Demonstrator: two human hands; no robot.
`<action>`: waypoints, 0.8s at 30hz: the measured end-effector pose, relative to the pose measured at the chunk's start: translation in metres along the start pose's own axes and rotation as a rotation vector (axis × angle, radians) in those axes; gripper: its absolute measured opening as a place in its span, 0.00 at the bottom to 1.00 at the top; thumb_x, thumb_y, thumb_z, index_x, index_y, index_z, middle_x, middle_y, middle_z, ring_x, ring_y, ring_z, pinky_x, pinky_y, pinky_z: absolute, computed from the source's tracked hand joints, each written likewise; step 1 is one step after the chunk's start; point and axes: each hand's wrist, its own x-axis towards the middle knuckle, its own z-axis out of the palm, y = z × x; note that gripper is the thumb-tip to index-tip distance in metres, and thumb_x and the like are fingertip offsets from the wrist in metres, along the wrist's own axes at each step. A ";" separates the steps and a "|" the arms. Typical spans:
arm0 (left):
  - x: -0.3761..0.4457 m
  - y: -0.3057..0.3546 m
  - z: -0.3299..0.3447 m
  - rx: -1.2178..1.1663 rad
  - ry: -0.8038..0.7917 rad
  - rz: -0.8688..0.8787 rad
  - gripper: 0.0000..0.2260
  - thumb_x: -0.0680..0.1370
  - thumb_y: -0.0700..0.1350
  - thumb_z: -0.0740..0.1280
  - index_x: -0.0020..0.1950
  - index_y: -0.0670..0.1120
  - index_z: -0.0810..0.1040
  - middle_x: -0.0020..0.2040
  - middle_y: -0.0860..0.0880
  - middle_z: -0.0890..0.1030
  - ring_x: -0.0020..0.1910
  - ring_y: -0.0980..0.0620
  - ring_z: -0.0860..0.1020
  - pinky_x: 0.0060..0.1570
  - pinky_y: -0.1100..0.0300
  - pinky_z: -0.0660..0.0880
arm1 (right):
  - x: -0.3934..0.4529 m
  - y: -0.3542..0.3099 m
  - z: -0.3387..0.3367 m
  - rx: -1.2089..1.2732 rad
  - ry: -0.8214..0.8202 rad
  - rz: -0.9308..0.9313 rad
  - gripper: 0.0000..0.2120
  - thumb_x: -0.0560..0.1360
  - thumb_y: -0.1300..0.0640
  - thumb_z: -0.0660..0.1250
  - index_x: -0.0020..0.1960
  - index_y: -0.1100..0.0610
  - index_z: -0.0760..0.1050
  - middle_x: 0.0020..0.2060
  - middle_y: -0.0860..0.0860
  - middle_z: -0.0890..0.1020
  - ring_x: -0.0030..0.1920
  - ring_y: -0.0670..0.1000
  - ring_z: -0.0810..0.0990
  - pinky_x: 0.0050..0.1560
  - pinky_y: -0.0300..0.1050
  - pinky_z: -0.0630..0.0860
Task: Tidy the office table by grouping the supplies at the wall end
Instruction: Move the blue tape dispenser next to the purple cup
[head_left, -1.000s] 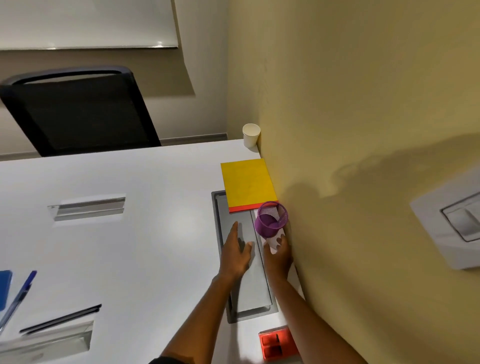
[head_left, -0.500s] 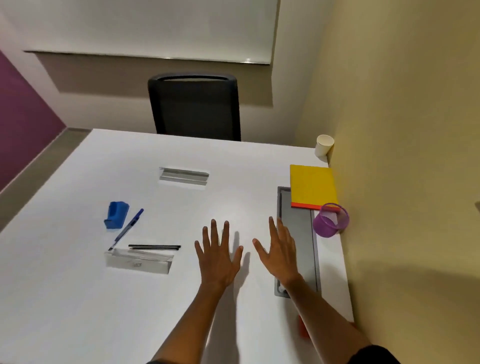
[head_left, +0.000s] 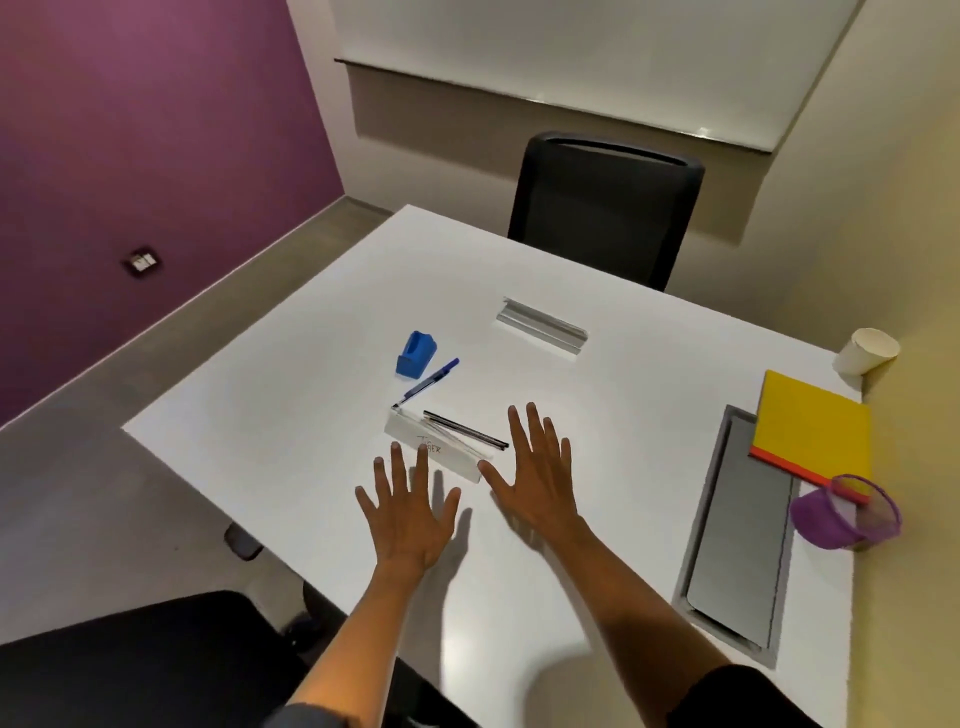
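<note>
Hands come first, close to the camera, both stretched out over the white table (head_left: 291, 415). The left hand (head_left: 408, 512) is flat with its fingers spread wide, and it holds nothing. The right hand (head_left: 535, 478) is spread wide too, palm down, and it is empty as well. I cannot tell if the palms touch the table top or hang just over it.

Just past the fingertips lies a clear plastic case (head_left: 434, 447) with some writing on it that is too small to read. The right hand's thumb is just beside the near end of the case. Two thin black pens (head_left: 465, 430) lie side by side along the far edge of the case. A blue pen (head_left: 428, 382) lies a bit farther off, with its tip close to the case's corner. Beside that sits a small blue holder (head_left: 414, 354).

Over on the right, by the yellow wall (head_left: 924, 260), a purple mesh cup (head_left: 844, 512) stands near the table's edge. A grey lid (head_left: 737, 530) is set flat into the table next to it. A yellow notebook (head_left: 813, 421) with an orange edge lies partly over the far end of that lid. A white paper cup (head_left: 865, 351) stands in the corner beyond the notebook.

Farther out, a silver slot (head_left: 540, 326) is cut into the table. A black chair (head_left: 605, 208) stands at the far side.
</note>
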 end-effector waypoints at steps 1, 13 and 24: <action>0.002 -0.007 -0.001 0.002 0.000 -0.021 0.34 0.76 0.68 0.43 0.78 0.55 0.39 0.79 0.47 0.40 0.78 0.43 0.42 0.72 0.35 0.45 | 0.004 -0.009 0.004 -0.008 -0.018 -0.024 0.41 0.72 0.28 0.49 0.77 0.44 0.39 0.78 0.49 0.42 0.78 0.56 0.44 0.75 0.60 0.45; 0.038 -0.048 0.039 -0.074 -0.061 -0.160 0.36 0.75 0.69 0.40 0.78 0.54 0.42 0.79 0.47 0.39 0.78 0.43 0.40 0.72 0.35 0.42 | 0.073 -0.060 0.055 -0.178 -0.071 -0.244 0.41 0.72 0.30 0.52 0.78 0.49 0.44 0.78 0.53 0.47 0.77 0.60 0.49 0.73 0.64 0.51; 0.063 -0.068 0.089 -0.065 -0.046 -0.252 0.40 0.71 0.76 0.45 0.78 0.58 0.41 0.77 0.50 0.33 0.76 0.46 0.32 0.70 0.33 0.36 | 0.145 -0.061 0.084 -0.182 -0.098 -0.240 0.41 0.74 0.31 0.54 0.78 0.47 0.40 0.78 0.52 0.46 0.77 0.59 0.49 0.74 0.63 0.50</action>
